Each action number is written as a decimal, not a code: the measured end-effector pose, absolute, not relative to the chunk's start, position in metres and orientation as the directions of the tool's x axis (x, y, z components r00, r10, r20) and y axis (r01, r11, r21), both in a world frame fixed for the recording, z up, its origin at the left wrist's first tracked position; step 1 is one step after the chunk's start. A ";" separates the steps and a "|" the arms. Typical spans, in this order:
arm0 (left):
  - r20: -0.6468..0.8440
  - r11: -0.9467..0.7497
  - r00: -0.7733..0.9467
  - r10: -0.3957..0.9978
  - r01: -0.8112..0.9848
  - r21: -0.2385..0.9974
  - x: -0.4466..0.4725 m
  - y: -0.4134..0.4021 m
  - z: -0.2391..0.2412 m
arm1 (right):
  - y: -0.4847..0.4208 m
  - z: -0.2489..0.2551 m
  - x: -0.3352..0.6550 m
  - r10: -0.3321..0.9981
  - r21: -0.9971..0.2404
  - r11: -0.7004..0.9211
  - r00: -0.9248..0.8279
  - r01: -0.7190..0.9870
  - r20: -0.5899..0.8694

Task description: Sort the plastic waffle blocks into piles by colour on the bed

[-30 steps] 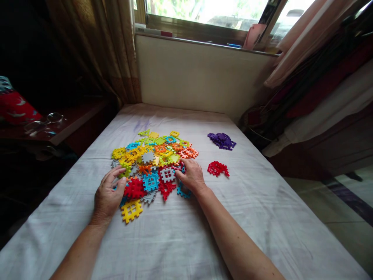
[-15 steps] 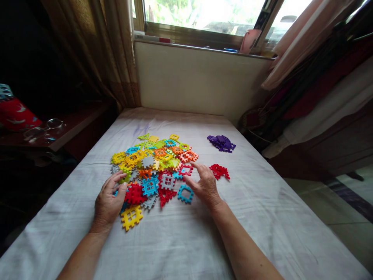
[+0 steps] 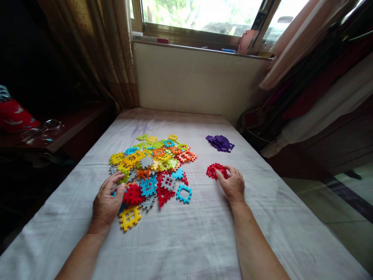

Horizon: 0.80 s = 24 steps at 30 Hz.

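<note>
White sheet (image 3: 186,241) covers the bed below a window (image 3: 201,15). At the left, the left hand (image 3: 106,204) lies flat on the near edge of the mixed pile (image 3: 151,163) of bright, toothed plastic tiles, fingers spread and gripping nothing. To the right, apart from it, the red pile (image 3: 214,170) holds one colour only. The right hand (image 3: 234,186) touches its near edge, fingers curled; whether they pinch a tile I cannot tell. A purple pile (image 3: 220,142) lies beyond.

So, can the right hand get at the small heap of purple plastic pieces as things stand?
Probably yes. The right hand touches the red plastic pieces, and only bare white sheet separates it from the purple plastic pieces just beyond.
</note>
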<state>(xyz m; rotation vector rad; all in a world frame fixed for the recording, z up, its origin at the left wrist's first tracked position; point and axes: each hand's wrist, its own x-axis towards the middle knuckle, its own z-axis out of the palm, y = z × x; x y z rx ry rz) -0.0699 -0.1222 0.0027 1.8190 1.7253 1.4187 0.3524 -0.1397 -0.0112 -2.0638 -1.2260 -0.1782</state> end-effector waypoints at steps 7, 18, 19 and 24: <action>0.453 -0.261 -0.194 0.870 0.598 0.758 -0.069 -0.122 0.004 | -0.140 0.001 0.320 0.713 -0.456 -0.091 0.378 0.885 0.590; 0.438 -0.249 -0.192 0.878 0.598 0.762 -0.064 -0.125 0.009 | -0.143 0.014 0.206 0.856 -0.385 0.468 -0.300 0.795 0.421; 0.437 -0.249 -0.190 0.879 0.598 0.762 -0.064 -0.125 0.009 | -0.143 0.013 0.206 0.867 -0.402 0.450 -0.282 0.797 0.412; 0.427 -0.239 -0.194 0.883 0.597 0.766 -0.064 -0.125 0.009 | -0.146 0.008 0.205 0.897 -0.455 0.381 -0.201 0.805 0.394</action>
